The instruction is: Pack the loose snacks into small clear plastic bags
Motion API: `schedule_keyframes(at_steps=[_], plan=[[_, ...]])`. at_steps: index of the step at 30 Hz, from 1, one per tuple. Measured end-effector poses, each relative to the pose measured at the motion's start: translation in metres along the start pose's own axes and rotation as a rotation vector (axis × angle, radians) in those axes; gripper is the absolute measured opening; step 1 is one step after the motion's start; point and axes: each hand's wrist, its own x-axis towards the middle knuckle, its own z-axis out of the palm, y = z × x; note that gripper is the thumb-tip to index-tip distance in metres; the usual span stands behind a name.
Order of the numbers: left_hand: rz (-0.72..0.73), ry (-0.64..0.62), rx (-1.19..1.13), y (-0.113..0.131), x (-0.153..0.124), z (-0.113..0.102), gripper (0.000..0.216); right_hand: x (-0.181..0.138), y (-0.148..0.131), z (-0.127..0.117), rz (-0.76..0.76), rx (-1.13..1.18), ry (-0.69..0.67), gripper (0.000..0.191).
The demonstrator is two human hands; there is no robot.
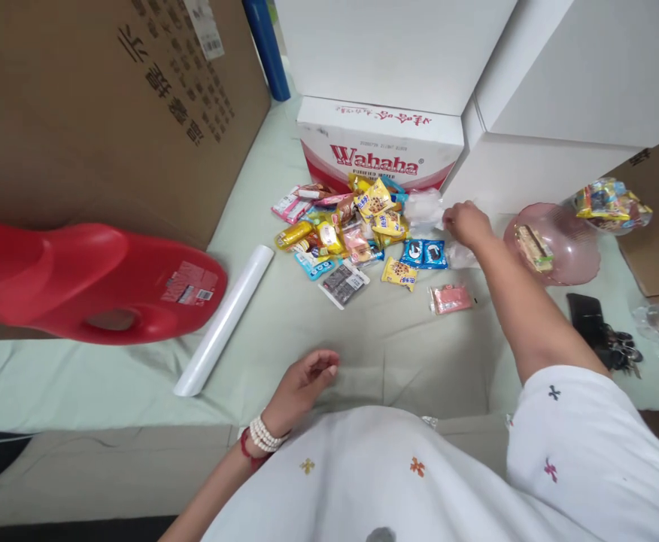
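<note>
My right hand (pixel 469 226) reaches to the right side of a heap of wrapped snacks, its fingertips pinched at the edge of a clear plastic bag (pixel 423 208). Another clear wrapper (pixel 461 256) lies just below that hand. Near my body, my left hand (pixel 302 382) hovers with loosely curled fingers and nothing visible in it. The heap includes yellow cookie packets (pixel 375 199), blue twin packets (pixel 424 254), a grey packet (pixel 344 283) and a yellow wrapped sausage-like snack (pixel 294 235). A pink packet (pixel 452 299) lies apart, toward me.
A pink glass bowl (pixel 581 260) at right holds a wrapped snack (pixel 534 248); a bag of snacks (pixel 611 207) is behind it. Keys (pixel 623 350) lie nearer. Left are a red jug (pixel 109 278) and white roll (pixel 225 320). A Wahaha box (pixel 383 143) stands behind.
</note>
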Motion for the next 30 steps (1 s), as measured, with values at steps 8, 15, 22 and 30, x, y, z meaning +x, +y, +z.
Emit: schedule_keyframes(at_steps=[8,15,22,30], plan=[[0.224,-0.039,0.079,0.020,0.018,0.011,0.032,-0.123,-0.039,-0.019,0.267,0.805,0.096,0.037],[0.612,0.034,0.221,0.068,0.072,0.062,0.027,-0.208,-0.134,0.055,0.321,1.478,-0.295,0.043],[0.390,0.149,0.024,0.045,0.075,0.041,0.024,-0.201,-0.128,0.064,0.383,1.456,-0.098,0.052],[0.601,0.132,0.294,0.058,0.075,0.053,0.025,-0.191,-0.158,0.073,0.040,1.030,-0.249,0.028]])
